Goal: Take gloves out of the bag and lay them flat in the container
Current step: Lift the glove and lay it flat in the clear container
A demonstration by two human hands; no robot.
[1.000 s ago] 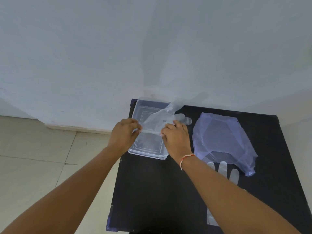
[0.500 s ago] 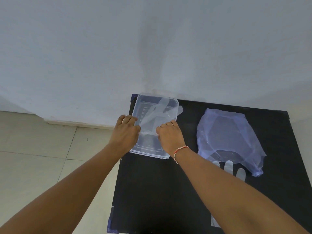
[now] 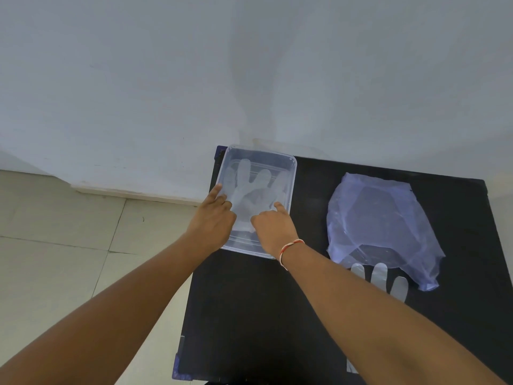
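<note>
White wall [image 3: 194, 79] behind, pale tiled floor [image 3: 69, 245] at left, black table [image 3: 249, 315] pushed against the wall. Clear container [image 3: 291, 173] at the table's far left corner, a thin clear glove [image 3: 249, 190] spread flat inside, fingers pointing toward the wall. Left hand [image 3: 211, 223] at the container's left edge, index finger stretched forward onto the glove's left side, other fingers curled loosely, gripping nothing. Right hand [image 3: 273, 226] over the near right part of the container, index finger pressing the glove, the rest tucked under, also gripping nothing; red-and-white thread [image 3: 290, 250] round the wrist. Both forearms reaching in from the bottom edge. Crumpled bluish bag [image 3: 380, 223] well to the right on the table, with the fingers of a second glove [image 3: 380, 276] poking out at its near edge, partly hidden by the right forearm.

A second ago: glove pinched between both hands above the container, draped and half hanging over the far right rim. Half a second ago: lowered, still bunched. Now released, lying flat, pinches given way to pointing fingertips smoothing it down.
</note>
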